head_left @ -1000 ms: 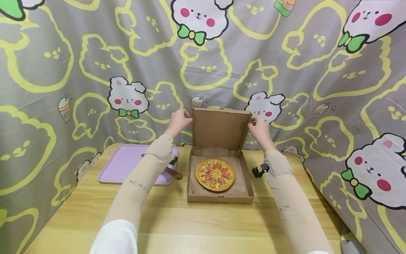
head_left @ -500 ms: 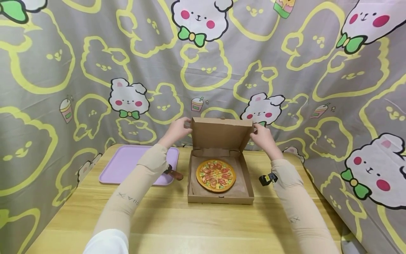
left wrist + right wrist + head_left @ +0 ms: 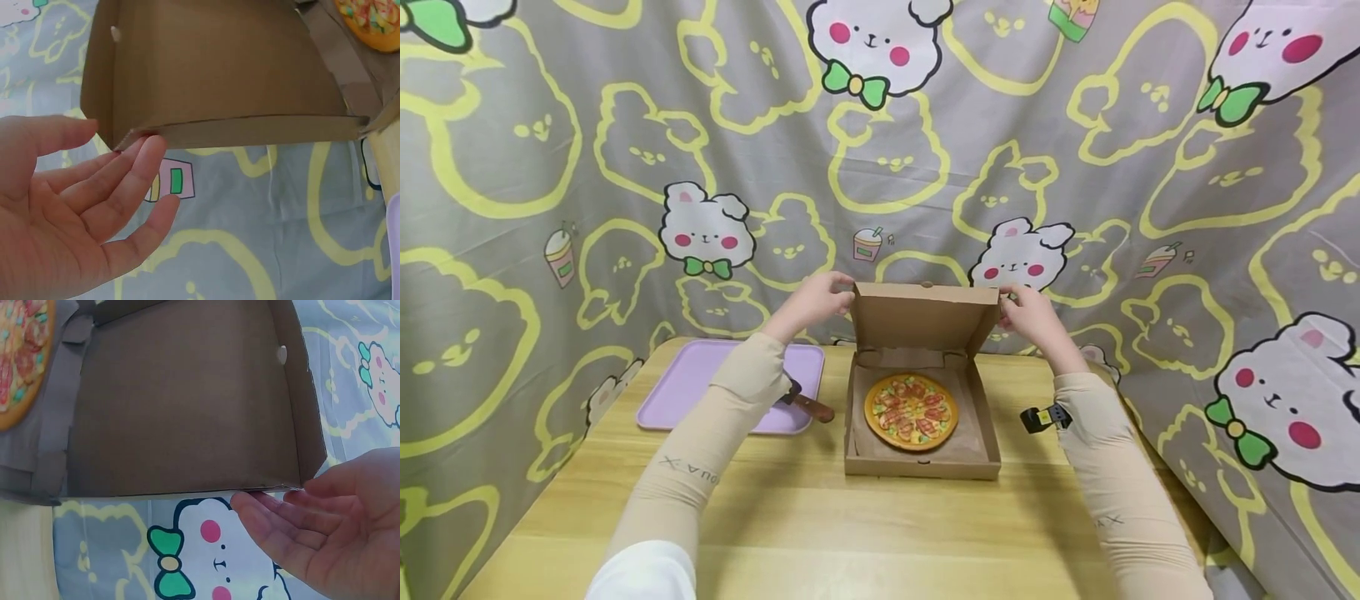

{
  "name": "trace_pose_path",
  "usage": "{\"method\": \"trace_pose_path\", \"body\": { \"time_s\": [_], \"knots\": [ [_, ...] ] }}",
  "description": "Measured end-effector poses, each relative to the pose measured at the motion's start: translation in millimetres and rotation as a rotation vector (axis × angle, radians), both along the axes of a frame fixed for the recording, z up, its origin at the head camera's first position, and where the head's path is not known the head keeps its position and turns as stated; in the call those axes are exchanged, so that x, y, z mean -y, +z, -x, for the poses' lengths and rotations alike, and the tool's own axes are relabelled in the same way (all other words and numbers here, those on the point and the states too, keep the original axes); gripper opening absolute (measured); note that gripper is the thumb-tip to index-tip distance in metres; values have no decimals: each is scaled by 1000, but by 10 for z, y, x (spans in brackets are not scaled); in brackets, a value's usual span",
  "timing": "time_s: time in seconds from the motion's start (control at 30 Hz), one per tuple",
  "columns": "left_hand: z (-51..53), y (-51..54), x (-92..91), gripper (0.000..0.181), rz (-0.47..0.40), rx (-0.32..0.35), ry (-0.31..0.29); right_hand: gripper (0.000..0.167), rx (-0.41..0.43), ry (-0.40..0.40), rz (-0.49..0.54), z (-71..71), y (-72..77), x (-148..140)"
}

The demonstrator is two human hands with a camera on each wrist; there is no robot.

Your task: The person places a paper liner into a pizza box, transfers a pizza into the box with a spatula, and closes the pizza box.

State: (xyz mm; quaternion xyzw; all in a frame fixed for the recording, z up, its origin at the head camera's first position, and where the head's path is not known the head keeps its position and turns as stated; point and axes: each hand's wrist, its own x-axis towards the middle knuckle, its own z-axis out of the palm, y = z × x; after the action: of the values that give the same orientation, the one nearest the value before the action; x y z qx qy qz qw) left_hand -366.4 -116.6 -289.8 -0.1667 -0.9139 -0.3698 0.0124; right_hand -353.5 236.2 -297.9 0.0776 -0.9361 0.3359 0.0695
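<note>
A brown cardboard pizza box (image 3: 922, 468) stands on the table with its lid (image 3: 925, 321) raised and leaning forward over the base. Inside lies a whole round pizza (image 3: 912, 412) with colourful toppings. My left hand (image 3: 820, 302) is at the lid's left front corner; in the left wrist view its loosely bent fingers (image 3: 150, 156) touch the outer side wall, and the thumb stays apart from the corner. At the opposite corner is my right hand (image 3: 1028, 312). Its fingertips (image 3: 247, 503) rest against the lid's side, with the thumb close to the corner edge.
Left of the box lies a lilac tray (image 3: 681, 379), partly covered by my left sleeve. A utensil's brown handle (image 3: 814, 408) sticks out over the tray's edge; its other end is hidden. Behind the wooden table (image 3: 880, 533) hangs a patterned curtain (image 3: 895, 192).
The lid has tilted forward and down towards the base, mostly in the first half second. Both hands have come down with it, and my forearms have spread outwards. Pizza, base and tray stay put.
</note>
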Motion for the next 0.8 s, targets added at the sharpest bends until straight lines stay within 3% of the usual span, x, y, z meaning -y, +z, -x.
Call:
{"method": "trace_pose_path", "body": {
  "time_s": [0.2,0.3,0.5,0.8],
  "knots": [
    [67,3,-21,44,-70,38,31,50,26,2,114,-14,-6,-4],
    [44,-9,-20,46,-85,57,35,56,28,7,124,-28,-41,-12],
    [-86,-60,-35,46,-77,49,59,60,46,30,145,-140,-124,-36],
    [-340,-197,-5,49,-17,6,79,62,-1,31,81,-348,-263,-60]
  ]
}}
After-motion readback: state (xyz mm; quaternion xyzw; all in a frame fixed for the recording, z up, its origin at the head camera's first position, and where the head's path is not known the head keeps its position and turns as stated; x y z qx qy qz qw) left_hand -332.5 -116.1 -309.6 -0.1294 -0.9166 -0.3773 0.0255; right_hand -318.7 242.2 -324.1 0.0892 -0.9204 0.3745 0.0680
